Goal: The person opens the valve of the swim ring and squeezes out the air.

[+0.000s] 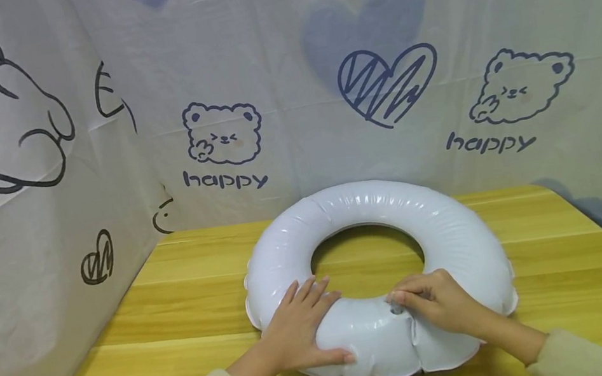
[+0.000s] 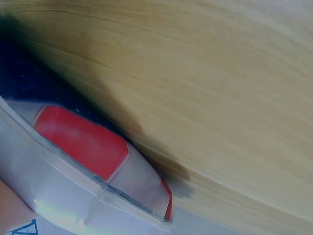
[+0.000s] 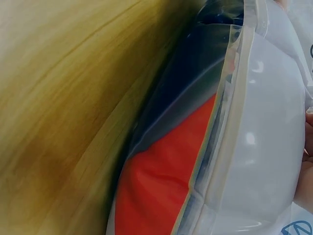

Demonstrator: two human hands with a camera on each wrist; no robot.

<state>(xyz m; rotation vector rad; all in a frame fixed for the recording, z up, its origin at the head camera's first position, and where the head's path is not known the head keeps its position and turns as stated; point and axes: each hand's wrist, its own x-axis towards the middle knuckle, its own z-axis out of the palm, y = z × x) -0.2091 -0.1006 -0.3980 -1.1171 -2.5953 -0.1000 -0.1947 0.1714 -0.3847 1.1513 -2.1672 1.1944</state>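
Observation:
A white inflatable swim ring (image 1: 357, 199) lies on the wooden table, puffed out, with a few wrinkles along its near seam. My left hand (image 1: 298, 330) rests on the ring's near left side, fingers spread and fairly straight, thumb toward the front edge. On the near side, slightly right of the middle, a small clear valve (image 1: 395, 308) sticks up. My right hand (image 1: 441, 304) pinches it between thumb and curled forefinger, partly covering it. Both wrist views show the ring's underside, with a red patch (image 2: 83, 142) and dark blue areas (image 3: 181, 78).
The yellow wood-grain table (image 1: 189, 294) extends on both sides of the ring. A white cloth (image 1: 268, 38) printed with hearts and bears hangs behind it, and another stretch of cloth (image 1: 17, 266) runs along the left.

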